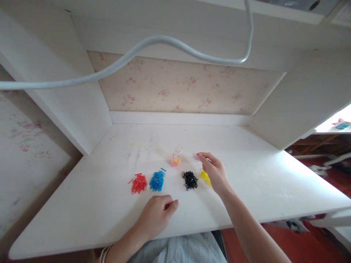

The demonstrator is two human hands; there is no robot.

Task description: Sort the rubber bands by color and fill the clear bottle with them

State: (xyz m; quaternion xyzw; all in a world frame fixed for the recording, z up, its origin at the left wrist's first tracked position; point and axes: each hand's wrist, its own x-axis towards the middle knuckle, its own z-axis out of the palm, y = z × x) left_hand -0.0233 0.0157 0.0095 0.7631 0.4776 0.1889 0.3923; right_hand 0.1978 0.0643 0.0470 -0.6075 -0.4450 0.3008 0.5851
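A: Where is the right hand (215, 173)?
B: To the right of the small clear container (177, 155). Its grip is closed, thumb and index fingertips together at a small pinkish piece (196, 156). I can't tell whether they hold that piece or only touch it.
A: And the left hand (157, 215)?
B: Nearer the person than the container and a little to its left, low over the white desk (93, 197). Its fingers are curled in, so that grip is loosely closed. I see nothing held in it, though the palm is hidden.
A: What does the container have in it?
B: Yellow and pink bits (176, 161), down at the bottom. It is see-through, so its rim is faint.
A: What lies around it?
B: Four loose piles of little pieces, all nearer the person than the container. The bright red pile (139, 183) is farthest to its left, then the blue pile (157, 181). The shiny black pile (189, 180) is just to its right, and the bright yellow pile (205, 177) is farther right, partly covered by the right hand.
A: Anything beyond the container?
B: The cream wall panel with pink flowers (189, 86), behind the desk. A thick white cable (164, 39) crosses the view above it.
A: And on the left wrist?
B: Pale thin bands (104, 253).
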